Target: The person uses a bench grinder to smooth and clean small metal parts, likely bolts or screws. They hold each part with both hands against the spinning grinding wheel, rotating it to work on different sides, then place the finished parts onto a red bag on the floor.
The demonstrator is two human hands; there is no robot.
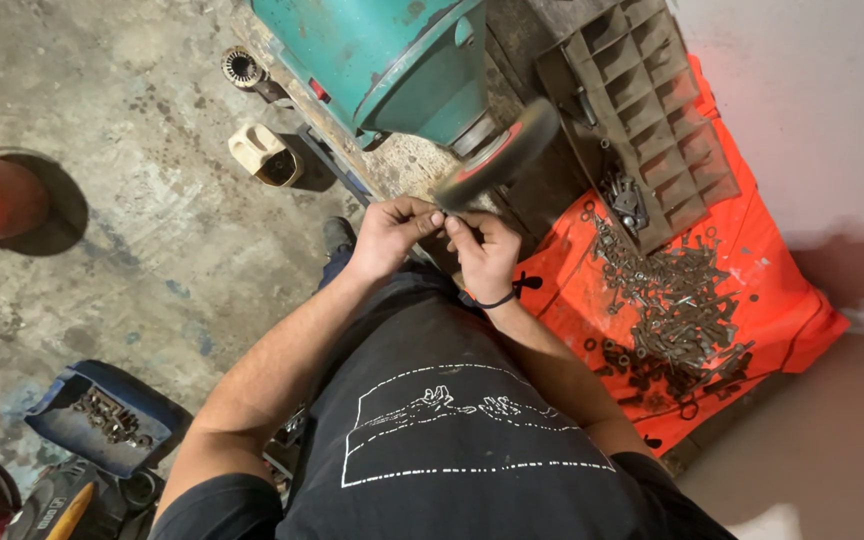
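Both hands, left hand [389, 235] and right hand [482, 250], pinch a small part together against the spinning wheel [500, 158]; fingertips should stay clear of it.

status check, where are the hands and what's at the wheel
Left hand and right hand pinched together on a small part, too small to identify. Held right at the spinning wheel. Bolt pile lies aside on the orange sheet.

both hands [439, 240] meet below the wheel [500, 155]; bolts [672, 300] lie right on a cloth [782, 310].
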